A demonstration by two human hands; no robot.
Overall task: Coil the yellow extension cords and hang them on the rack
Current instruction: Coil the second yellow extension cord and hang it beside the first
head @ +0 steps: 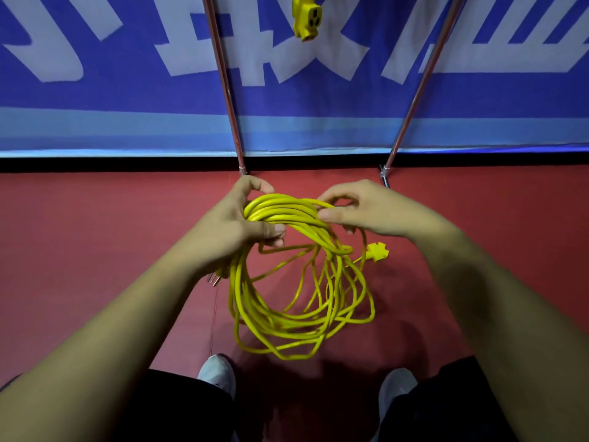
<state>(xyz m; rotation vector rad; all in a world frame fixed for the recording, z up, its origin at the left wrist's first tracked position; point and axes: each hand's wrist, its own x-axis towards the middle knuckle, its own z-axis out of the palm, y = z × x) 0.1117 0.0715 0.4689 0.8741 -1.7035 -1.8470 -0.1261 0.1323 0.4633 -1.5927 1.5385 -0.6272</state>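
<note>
A blue banner [95,122] with large white characters fills the upper half of the view, ending in a paler blue band and a black strip where it meets the red floor [79,234] below. Two bare forearms reach in from the lower corners towards the middle of the view. Two thin metal poles slant down in front of the banner, the left pole [223,81] and the right pole [420,87], wide apart at the top and each ending in a small fitting at the floor's far edge. The yellow extension cord [287,317] is held in the air between the two hands as a loose coil of many loops; the loops are bunched together at the top and spread apart as they hang over the floor, above the person's feet. The left hand [236,224] grips the gathered top of the coil, its fingers and thumb wrapped around the whole bundle. The right hand [366,208] is just beside it on the same bundle, thumb and fingertips pinching the top strands. Two pale shoes show at the bottom edge, the left shoe [218,374] and the right shoe [396,390], with dark trouser legs beside them. A yellow socket block [305,19] hangs at the top edge between the poles, its outlet face turned to the camera. A small yellow connector [377,251] sticks out at the coil's right side, and metal plug prongs [214,279] show just under the left wrist.
</note>
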